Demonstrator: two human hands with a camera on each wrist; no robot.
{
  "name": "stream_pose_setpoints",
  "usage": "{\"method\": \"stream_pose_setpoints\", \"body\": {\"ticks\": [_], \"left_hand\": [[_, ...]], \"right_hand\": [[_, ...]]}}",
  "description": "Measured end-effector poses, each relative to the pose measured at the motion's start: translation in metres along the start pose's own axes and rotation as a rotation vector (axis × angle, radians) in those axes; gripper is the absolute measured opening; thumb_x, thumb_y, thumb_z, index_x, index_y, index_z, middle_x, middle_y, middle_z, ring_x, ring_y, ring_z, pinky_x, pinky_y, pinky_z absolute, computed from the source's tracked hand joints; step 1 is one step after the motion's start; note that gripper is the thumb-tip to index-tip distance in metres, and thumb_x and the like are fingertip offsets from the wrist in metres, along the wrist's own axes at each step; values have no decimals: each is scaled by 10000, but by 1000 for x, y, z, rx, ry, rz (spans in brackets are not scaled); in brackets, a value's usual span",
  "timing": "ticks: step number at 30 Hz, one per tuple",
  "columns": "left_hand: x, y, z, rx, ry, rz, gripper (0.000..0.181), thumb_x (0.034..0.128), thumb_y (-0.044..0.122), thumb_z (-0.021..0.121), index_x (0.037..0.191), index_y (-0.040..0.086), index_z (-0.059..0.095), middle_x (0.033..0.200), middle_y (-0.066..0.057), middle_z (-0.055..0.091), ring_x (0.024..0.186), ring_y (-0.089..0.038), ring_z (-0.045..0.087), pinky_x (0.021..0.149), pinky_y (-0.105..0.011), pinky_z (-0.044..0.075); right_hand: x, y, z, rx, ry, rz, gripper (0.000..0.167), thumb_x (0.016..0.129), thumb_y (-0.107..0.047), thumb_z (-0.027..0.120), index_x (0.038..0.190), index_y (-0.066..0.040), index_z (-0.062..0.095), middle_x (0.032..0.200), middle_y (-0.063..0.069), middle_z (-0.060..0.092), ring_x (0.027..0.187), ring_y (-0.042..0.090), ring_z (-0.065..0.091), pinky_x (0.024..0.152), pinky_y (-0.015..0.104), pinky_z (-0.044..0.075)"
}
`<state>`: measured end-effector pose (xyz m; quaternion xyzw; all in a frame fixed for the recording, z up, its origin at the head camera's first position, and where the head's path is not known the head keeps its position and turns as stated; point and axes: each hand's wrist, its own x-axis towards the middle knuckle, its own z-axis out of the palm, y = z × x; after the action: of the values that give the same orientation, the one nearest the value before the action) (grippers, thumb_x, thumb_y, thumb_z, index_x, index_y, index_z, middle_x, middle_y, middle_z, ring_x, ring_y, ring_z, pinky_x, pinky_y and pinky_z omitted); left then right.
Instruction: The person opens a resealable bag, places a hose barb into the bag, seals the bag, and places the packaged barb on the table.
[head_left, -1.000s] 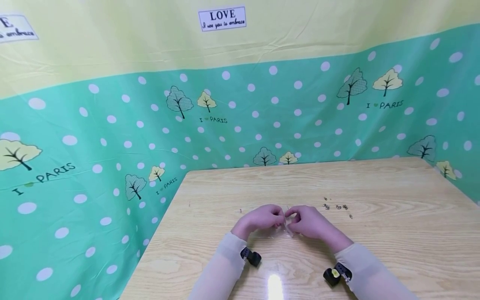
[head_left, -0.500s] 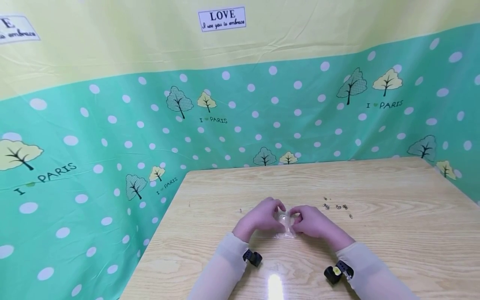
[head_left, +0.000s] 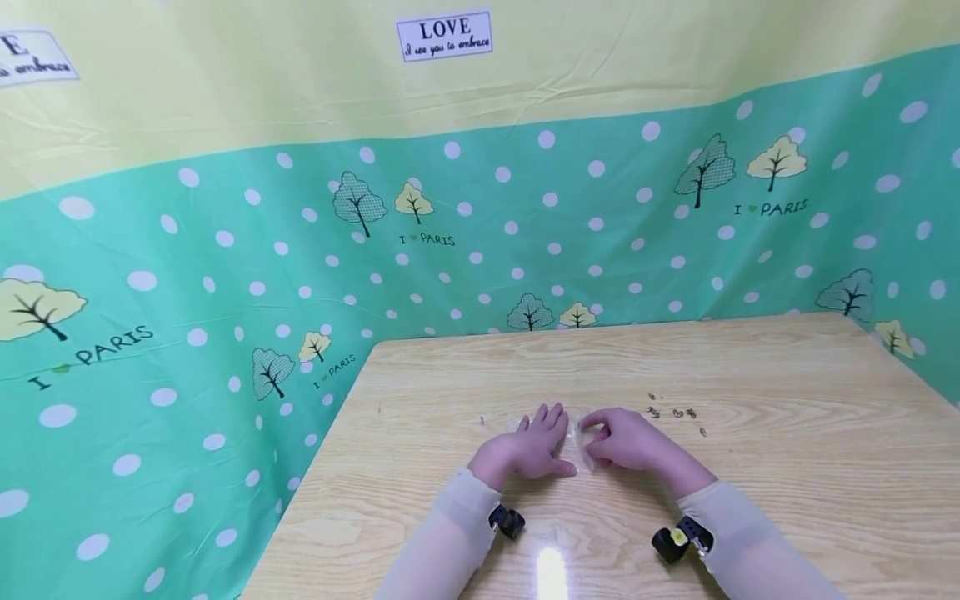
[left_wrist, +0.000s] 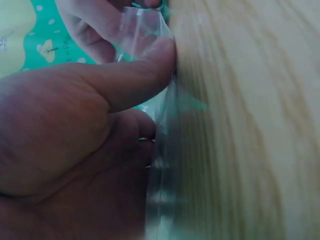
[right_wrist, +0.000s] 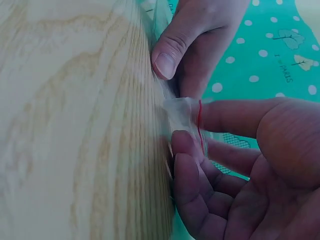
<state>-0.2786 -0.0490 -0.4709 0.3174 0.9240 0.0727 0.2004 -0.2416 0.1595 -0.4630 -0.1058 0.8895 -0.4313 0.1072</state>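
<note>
A clear plastic zip bag (head_left: 582, 450) with a red line along its mouth (right_wrist: 200, 125) lies on the wooden table between the two hands. The left hand (head_left: 531, 446) rests on the bag, fingers spread and straight, pressing it down. Its thumb (left_wrist: 150, 67) lies along the film in the left wrist view. The right hand (head_left: 630, 440) holds the red-lined end, which stands raised off the table between thumb and fingers in the right wrist view. Part of the bag is hidden beneath the left palm. Whether anything is inside cannot be seen.
Several small dark metallic-looking pieces (head_left: 678, 413) lie scattered on the table (head_left: 787, 467), right of the right hand. One tiny piece (head_left: 482, 420) lies left of the left hand. A printed curtain (head_left: 480, 217) hangs behind the table and on its left side.
The left hand has gone from curled fingers at the bag to lying flat on it with fingers spread. The bag looks flatter. The right hand stays at its end, nearly still.
</note>
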Motion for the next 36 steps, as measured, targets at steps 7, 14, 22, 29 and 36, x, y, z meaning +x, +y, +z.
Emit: {"method": "stream_pose_setpoints", "body": {"ticks": [7, 14, 22, 29, 36], "left_hand": [[20, -19, 22, -9, 14, 9, 989, 1044, 586, 600, 1728, 85, 88, 1803, -73, -18, 1647, -275, -51, 1325, -528, 67], [22, -21, 25, -17, 10, 6, 992, 1045, 584, 597, 1725, 81, 79, 1797, -77, -42, 1640, -271, -69, 1322, -528, 41], [21, -21, 20, -17, -13, 12, 992, 1047, 565, 608, 1726, 86, 67, 1798, -81, -52, 1641, -279, -81, 1323, -533, 42], [21, -20, 20, -11, -20, 11, 1016, 1036, 615, 592, 1730, 107, 50, 1798, -58, -73, 1640, -259, -89, 1326, -511, 46], [25, -24, 22, -16, -25, 27, 1012, 1033, 597, 608, 1728, 109, 57, 1793, -67, -93, 1633, -251, -123, 1324, -490, 10]], "right_hand": [[2, 1, 6, 0, -20, -4, 510, 915, -79, 763, 1397, 46, 656, 739, 28, 644, 592, 166, 599, 526, 290, 491], [2, 2, 8, -16, -5, -20, 643, 829, 26, 730, 1453, 92, 590, 732, 41, 602, 570, 170, 582, 514, 282, 473], [1, -1, 10, -36, 11, -21, 493, 901, -116, 809, 1358, 27, 692, 746, 36, 613, 580, 169, 575, 518, 291, 480], [2, -4, 12, -71, 24, -7, 592, 812, 15, 776, 1390, 65, 659, 734, 38, 602, 586, 174, 584, 536, 303, 502], [2, -5, 10, -59, 9, -18, 673, 801, -55, 888, 1399, 109, 625, 782, 50, 614, 650, 187, 593, 583, 326, 537]]}}
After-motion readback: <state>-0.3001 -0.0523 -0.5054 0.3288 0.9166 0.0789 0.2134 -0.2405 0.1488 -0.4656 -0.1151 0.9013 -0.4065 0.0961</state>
